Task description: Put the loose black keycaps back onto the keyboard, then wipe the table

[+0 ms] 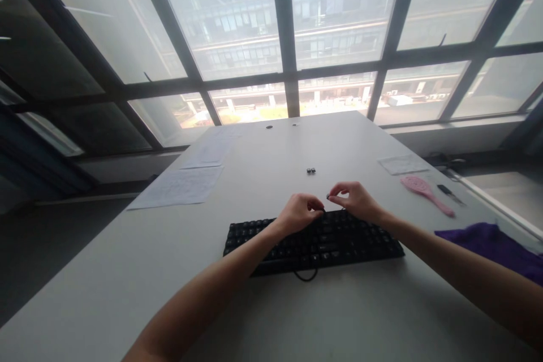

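A black keyboard (360,242) lies across the white table in front of me, with a loop of black cable (306,278) poking out at its near edge. My left hand (298,212) is closed in a pinch at the keyboard's far edge; what its fingertips grip is hidden. Just to the right, my right hand (355,200) pinches a small dark keycap (328,196) between thumb and finger, above the keyboard's back edge. Two more small keycaps (311,171) sit side by side on the table beyond my hands.
Sheets of paper (180,186) lie at the left of the white table (263,181). On the right are a clear plastic bag (403,164), a pink hairbrush (424,191), a black-handled tool (449,193) and purple cloth (487,246). Large windows stand behind the table.
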Demonstrator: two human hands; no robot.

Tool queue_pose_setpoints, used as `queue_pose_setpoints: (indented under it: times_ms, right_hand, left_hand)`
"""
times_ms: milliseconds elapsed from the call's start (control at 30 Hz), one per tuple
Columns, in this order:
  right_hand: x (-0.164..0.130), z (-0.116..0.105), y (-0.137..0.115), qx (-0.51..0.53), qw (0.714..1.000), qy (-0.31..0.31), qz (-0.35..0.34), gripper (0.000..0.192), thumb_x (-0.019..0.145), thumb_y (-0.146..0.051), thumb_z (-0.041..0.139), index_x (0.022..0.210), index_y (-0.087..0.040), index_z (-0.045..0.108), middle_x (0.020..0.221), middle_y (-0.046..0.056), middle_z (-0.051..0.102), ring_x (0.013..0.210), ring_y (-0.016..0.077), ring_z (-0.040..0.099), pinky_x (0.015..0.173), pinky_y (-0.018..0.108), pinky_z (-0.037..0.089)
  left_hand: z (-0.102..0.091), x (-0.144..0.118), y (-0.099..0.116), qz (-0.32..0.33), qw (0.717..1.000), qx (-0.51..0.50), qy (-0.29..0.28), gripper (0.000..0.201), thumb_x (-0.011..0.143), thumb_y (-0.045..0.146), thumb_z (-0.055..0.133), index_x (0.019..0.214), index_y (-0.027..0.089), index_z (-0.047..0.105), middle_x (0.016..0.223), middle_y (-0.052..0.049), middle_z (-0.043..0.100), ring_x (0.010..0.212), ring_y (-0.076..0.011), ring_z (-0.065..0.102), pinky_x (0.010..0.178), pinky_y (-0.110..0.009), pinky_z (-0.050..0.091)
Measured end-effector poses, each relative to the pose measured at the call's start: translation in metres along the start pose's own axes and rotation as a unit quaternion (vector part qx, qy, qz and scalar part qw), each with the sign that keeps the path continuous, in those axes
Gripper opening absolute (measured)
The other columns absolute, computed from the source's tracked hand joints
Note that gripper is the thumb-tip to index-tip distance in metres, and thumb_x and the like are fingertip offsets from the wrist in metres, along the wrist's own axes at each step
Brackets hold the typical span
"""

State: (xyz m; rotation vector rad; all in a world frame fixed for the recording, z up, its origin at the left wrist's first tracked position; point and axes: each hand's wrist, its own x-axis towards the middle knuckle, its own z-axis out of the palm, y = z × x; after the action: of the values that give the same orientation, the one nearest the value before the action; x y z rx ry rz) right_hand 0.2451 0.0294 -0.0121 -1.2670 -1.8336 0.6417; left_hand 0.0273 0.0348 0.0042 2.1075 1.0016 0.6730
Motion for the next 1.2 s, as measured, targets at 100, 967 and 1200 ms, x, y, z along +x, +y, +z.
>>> queue_pose_setpoints:
  times_ms: [100, 967, 1200]
  right_hand:
    - [-0.02, -0.003, -0.004, 0.012, 0.999, -0.025, 0.024, 0.012, 0.082, -0.031, 0.069, 0.082, -0.021, 0.076, 0.083, 0.003, 0.077, 0.084, 0.0203, 0.069, 0.083, 0.034, 0.051]
    - [-0.045, 0.004, -0.003, -0.089, 0.989, -0.04, -0.112, 0.015, 0.092, -0.022, 0.059, 0.085, -0.023, 0.072, 0.094, 0.005, 0.073, 0.092, 0.0209, 0.066, 0.086, 0.033, 0.05]
    - [-0.049, 0.004, -0.011, -0.139, 0.985, -0.034, -0.094, 0.02, 0.096, -0.025, 0.055, 0.084, -0.024, 0.072, 0.094, 0.006, 0.073, 0.093, 0.0218, 0.065, 0.086, 0.034, 0.05]
  left_hand:
    - [0.005, -0.005, 0.002, -0.011, 1.0, -0.002, 0.003, 0.017, 0.077, 0.018, 0.068, 0.089, 0.018, 0.08, 0.084, -0.003, 0.078, 0.079, -0.0172, 0.071, 0.077, -0.027, 0.053]
    - [0.019, -0.019, 0.005, 0.129, 0.976, 0.169, -0.033, 0.028, 0.095, 0.013, 0.049, 0.096, 0.018, 0.076, 0.102, -0.008, 0.072, 0.091, -0.0184, 0.068, 0.084, -0.027, 0.052]
    - [0.021, -0.027, 0.008, 0.138, 0.968, 0.204, -0.038, 0.027, 0.095, 0.01, 0.048, 0.105, 0.019, 0.071, 0.106, -0.007, 0.067, 0.096, -0.0181, 0.064, 0.09, -0.026, 0.051]
